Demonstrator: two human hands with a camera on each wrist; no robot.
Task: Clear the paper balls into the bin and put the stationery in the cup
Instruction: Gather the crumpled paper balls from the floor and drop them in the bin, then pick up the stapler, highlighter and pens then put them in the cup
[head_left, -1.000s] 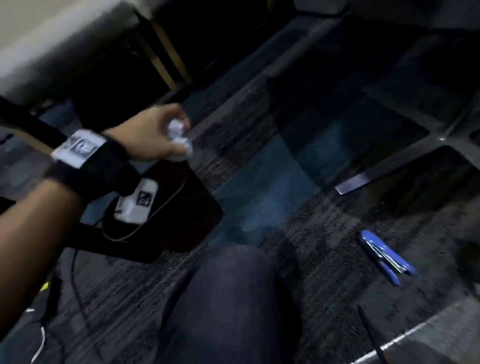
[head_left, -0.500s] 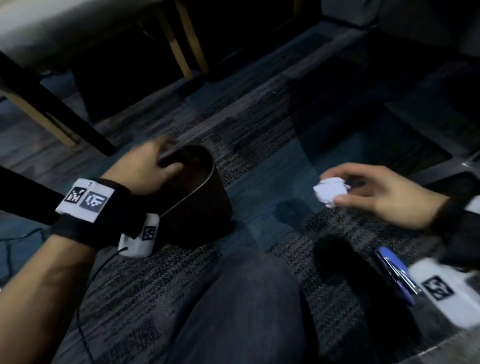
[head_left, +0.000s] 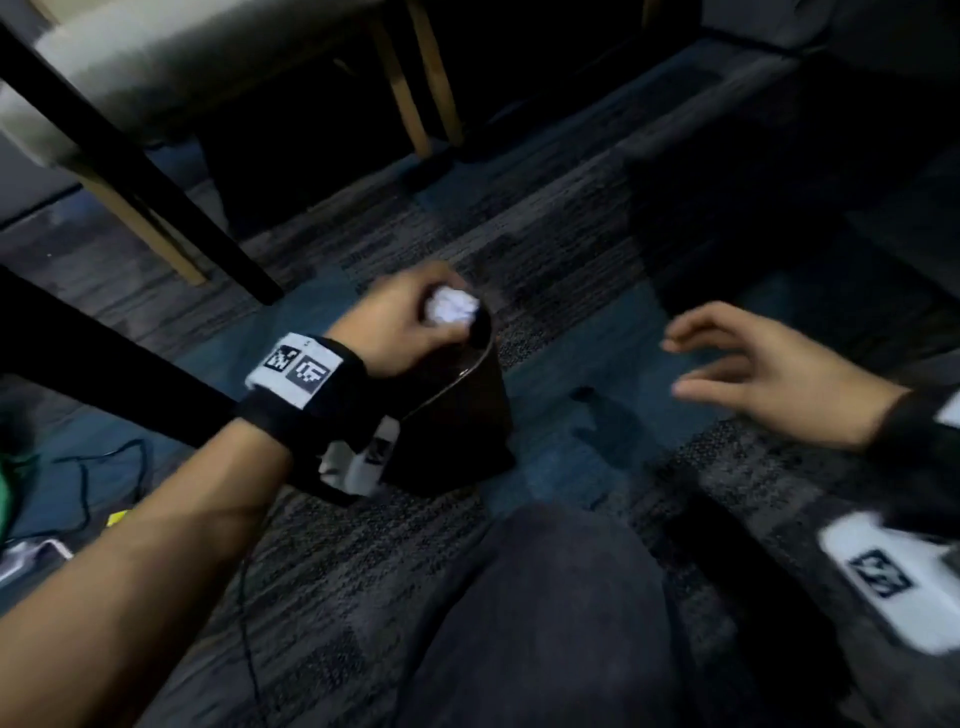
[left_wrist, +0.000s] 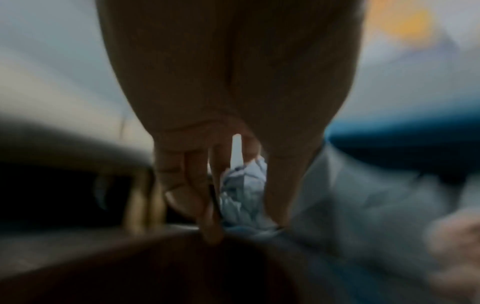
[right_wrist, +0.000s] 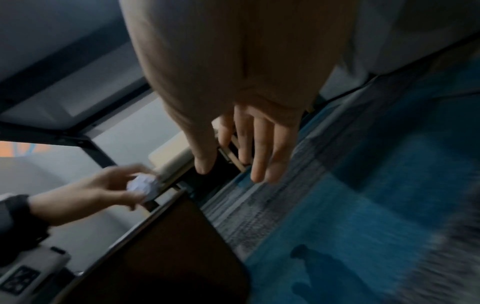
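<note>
Presently, a paper ball (head_left: 451, 306) is gripped in the curled fingers (left_wrist: 213, 205) of the left hand (head_left: 395, 332) above the bin (head_left: 457, 415); the right hand (head_left: 769, 374) is held open, fingers spread, over the carpet (head_left: 550, 249).

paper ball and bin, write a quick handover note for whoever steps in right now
Left hand: its grip pinches a paper ball right over the open mouth of the dark bin, not yet released.
Right hand: open, holding nothing, hovering over the carpet to the right of the bin.
Done: this ball carried to the bin. What already lies inside the bin cannot be seen.
Left: let the ball drop in. No other paper balls, stationery or cup show in these views, so look around for them next.
</note>
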